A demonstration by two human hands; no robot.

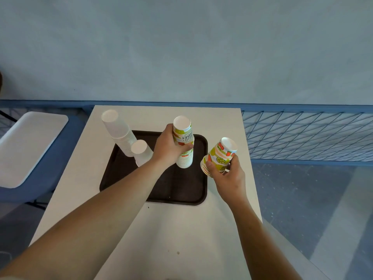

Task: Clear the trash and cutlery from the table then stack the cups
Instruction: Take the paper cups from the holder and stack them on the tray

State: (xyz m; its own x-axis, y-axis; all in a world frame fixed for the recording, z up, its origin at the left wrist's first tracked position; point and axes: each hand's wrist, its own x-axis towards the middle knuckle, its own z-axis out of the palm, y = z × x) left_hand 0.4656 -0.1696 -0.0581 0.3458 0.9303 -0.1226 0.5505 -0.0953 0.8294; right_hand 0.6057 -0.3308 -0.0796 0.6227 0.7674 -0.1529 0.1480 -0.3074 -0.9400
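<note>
With no trash or cutlery visible, stacking is underway: left hand (pixel 168 147) clamps the printed stack (pixel 184 146), right hand (pixel 227 175) grips loose printed cups (pixel 219 157); next they need aligning over the stack top.

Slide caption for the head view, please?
Left hand grips a cup stack on the tray; right hand holds printed cups.

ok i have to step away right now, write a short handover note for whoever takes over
Hands: the left hand grips the printed stack, upright on the brown tray; the right hand holds a few nested printed cups, tilted, in the air right of the tray.
Also on the tray: a tall white stack and a short white stack beside it.
Done: no trash or cutlery in view on the table; most cups stacked.
Left: probably set the held cups onto the printed stack, maybe merge the white stacks.
</note>
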